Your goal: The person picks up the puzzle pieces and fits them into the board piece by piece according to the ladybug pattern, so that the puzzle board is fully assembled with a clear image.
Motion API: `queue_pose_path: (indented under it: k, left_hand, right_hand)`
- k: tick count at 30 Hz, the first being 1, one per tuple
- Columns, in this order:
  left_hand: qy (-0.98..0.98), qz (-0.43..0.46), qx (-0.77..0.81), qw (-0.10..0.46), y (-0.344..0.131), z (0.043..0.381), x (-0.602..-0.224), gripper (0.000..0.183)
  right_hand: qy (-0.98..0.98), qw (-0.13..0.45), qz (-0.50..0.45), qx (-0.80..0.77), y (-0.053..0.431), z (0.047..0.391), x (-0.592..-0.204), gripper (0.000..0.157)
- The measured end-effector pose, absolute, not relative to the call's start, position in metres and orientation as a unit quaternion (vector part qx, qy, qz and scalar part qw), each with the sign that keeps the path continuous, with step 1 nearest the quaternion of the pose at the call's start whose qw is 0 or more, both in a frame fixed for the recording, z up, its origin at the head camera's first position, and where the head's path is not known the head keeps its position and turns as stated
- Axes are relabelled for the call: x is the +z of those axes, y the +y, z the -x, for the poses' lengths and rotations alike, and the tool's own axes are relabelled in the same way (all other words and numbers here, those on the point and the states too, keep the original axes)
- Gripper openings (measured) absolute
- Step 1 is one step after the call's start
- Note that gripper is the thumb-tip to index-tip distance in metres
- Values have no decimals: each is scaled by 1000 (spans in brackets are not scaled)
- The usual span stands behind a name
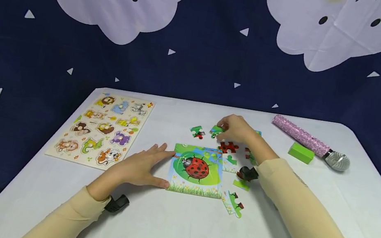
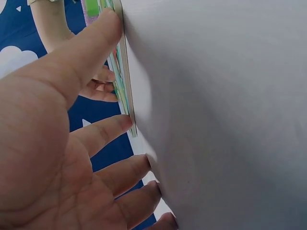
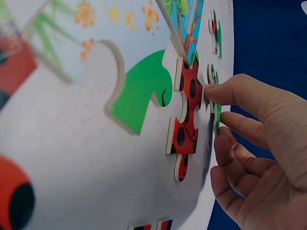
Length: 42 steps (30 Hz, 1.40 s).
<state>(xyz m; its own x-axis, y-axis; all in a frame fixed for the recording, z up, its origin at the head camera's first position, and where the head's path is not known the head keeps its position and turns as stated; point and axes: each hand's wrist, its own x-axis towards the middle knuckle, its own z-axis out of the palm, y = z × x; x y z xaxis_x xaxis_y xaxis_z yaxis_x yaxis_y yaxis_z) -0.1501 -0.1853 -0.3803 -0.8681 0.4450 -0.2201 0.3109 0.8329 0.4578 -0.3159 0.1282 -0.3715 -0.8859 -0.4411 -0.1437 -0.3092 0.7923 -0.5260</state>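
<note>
Your left hand (image 1: 143, 167) is spread wide with straight fingers; just beyond its left side lies the wooden animal puzzle board (image 1: 79, 120), with rows of animal pieces set in it, among them a lion (image 1: 106, 100), a zebra (image 1: 139, 108) and a crocodile (image 1: 91, 145). Your thumb and index fingertip touch the left edge of the square ladybug picture board (image 1: 176, 178), flat on the white table (image 1: 158, 230), and you hold nothing there. Past its far edge lies a green-and-red jigsaw piece (image 1: 196, 131), then the green jigsaw piece (image 1: 215, 130) that your right hand (image 1: 236, 128) pinches between thumb and bent index finger. A red black-spotted piece (image 1: 229, 147) lies just nearer you, and a flowered edge piece (image 1: 232, 204) sits beside the ladybug board's near right corner. Farthest right are a green block (image 1: 301, 153) and a pink glittery microphone (image 1: 300, 135).
</note>
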Motion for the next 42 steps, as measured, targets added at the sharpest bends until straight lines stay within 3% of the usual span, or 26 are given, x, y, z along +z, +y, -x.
queue_pose_path:
  k: [17,42]
  left_hand:
    - [944,-198,204,167,-184,150,-379,98]
    - [945,-194,202,170,-184,150,-380,100]
  right_hand:
    - [920,125,246,-278,127,294,-369,51]
    - [879,158,370,-257,76,255,-371,39]
